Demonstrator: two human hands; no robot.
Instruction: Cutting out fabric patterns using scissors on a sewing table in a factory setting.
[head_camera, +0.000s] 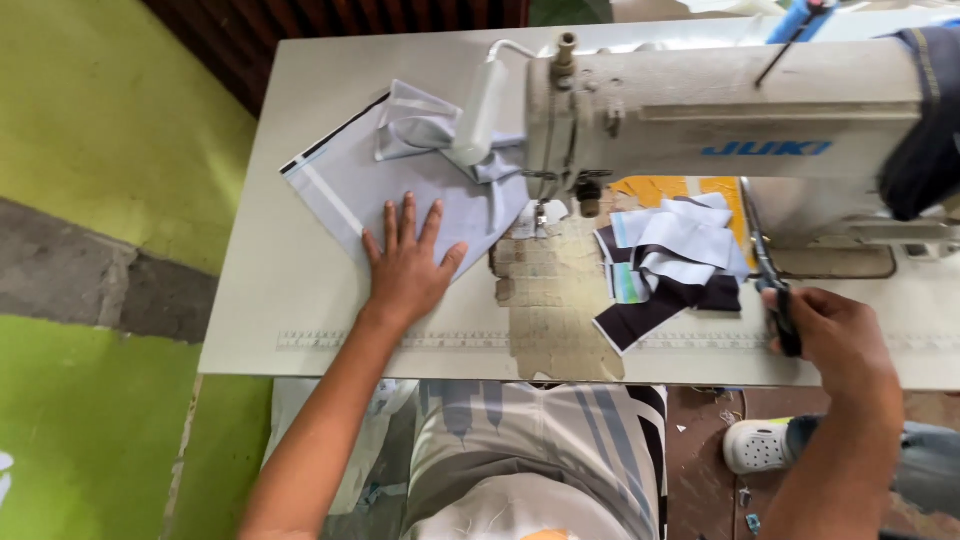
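your left hand (408, 268) lies flat, fingers spread, pinning the pale grey fabric (400, 185) on the counter (270, 300) left of the sewing machine (700, 110), while your right hand (835, 330) is clamped on scissors (770, 270), with cut strips (670, 265) heaped beside them.

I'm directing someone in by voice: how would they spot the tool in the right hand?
Start at the cream sewing machine on the white table. Below its right end, the right hand grips scissors, thin blades pointing up towards the machine. They are the only dark metal tool there, just right of the pile of dark and pale fabric scraps.
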